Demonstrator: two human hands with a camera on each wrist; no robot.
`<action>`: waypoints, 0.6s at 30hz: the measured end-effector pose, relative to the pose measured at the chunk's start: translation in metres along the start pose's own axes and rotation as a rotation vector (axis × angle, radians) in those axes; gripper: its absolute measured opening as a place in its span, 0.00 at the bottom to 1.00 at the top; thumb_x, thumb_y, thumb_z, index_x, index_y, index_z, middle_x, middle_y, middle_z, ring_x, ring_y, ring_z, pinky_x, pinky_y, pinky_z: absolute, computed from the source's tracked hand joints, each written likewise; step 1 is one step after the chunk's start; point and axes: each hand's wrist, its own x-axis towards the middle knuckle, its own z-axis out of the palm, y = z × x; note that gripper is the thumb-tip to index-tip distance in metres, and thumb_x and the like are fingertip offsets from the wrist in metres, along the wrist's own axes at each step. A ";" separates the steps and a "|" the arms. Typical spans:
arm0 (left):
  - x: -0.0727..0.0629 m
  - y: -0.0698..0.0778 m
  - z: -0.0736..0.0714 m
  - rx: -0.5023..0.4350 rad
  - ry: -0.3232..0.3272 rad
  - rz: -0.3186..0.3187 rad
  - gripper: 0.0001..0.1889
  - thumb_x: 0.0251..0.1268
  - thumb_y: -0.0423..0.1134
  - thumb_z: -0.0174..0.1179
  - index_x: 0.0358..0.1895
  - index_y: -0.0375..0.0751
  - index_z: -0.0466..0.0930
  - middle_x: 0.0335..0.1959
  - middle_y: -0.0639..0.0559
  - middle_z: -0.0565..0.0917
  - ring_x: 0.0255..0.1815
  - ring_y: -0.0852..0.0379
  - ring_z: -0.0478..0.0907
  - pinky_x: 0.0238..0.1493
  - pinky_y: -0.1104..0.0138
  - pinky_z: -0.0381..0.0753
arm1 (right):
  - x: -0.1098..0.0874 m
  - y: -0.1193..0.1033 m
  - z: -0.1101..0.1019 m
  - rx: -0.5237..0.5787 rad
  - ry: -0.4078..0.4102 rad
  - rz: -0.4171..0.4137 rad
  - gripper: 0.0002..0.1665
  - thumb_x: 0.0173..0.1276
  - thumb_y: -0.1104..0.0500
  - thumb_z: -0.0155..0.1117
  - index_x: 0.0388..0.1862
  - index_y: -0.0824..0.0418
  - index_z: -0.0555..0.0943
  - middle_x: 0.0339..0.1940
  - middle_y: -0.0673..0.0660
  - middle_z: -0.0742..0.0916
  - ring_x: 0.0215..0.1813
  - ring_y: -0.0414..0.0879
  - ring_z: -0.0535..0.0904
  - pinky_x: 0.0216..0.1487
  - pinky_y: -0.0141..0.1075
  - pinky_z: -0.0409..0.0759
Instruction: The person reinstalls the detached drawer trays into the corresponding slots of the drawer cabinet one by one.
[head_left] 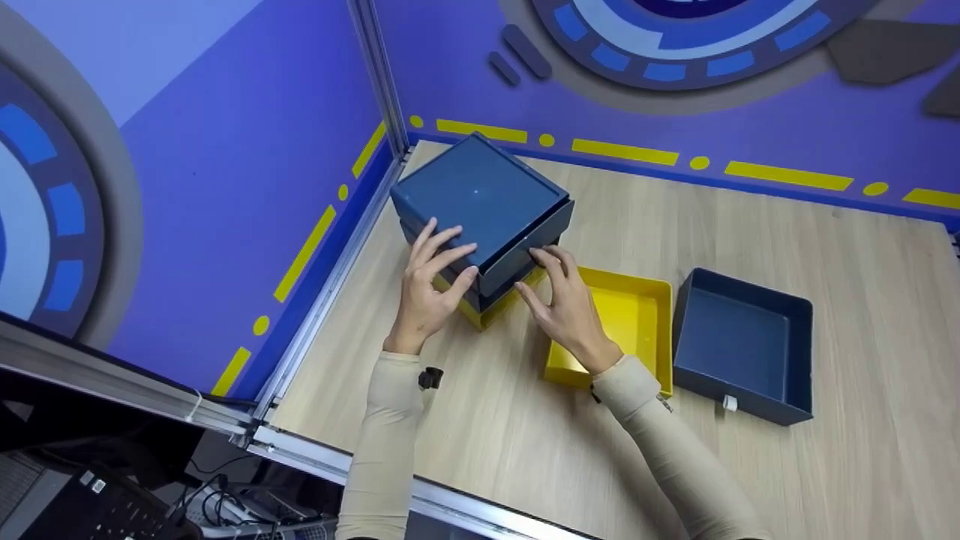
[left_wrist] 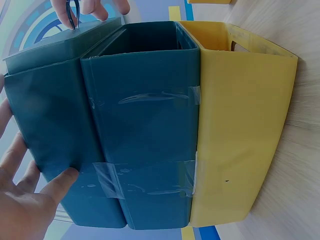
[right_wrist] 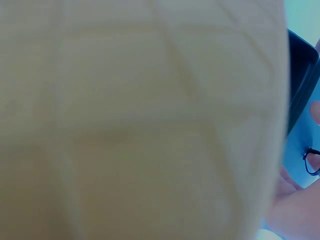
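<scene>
As your left hand lay spread on the top box, your right hand gripped the loop on that box's jutting drawer. Below sat 1 blue box and 1 yellow box; rightward, 1 yellow tray, 1 blue tray.

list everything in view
cabinet units: three, two dark blue over yellow, far left
fitted drawer: one, dark blue, in top unit
loop: one, black, drawer front
loose drawers: two, yellow and dark blue, right of units
table: one, wooden, underneath
walls: two, blue, behind and left
rails: several, silver, table edges
keyboard: one, black, lower left
cables: several, black, lower left
left hand: one, bare, on top unit
right hand: one, bare, at loop
sleeves: two, beige, arms
</scene>
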 end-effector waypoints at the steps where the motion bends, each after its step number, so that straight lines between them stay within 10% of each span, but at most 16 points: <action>1: 0.000 0.000 0.000 0.001 -0.001 0.000 0.16 0.73 0.44 0.69 0.61 0.52 0.90 0.73 0.48 0.80 0.88 0.42 0.57 0.84 0.37 0.56 | 0.000 0.000 0.000 -0.002 0.001 -0.001 0.35 0.78 0.47 0.69 0.78 0.58 0.72 0.75 0.66 0.75 0.61 0.60 0.85 0.67 0.51 0.85; 18: -0.001 -0.001 -0.001 0.012 -0.010 -0.007 0.17 0.72 0.44 0.69 0.61 0.52 0.90 0.73 0.48 0.80 0.88 0.42 0.56 0.84 0.37 0.55 | 0.007 -0.001 0.007 0.015 -0.013 0.006 0.35 0.79 0.48 0.67 0.79 0.57 0.71 0.75 0.67 0.75 0.57 0.65 0.86 0.64 0.52 0.86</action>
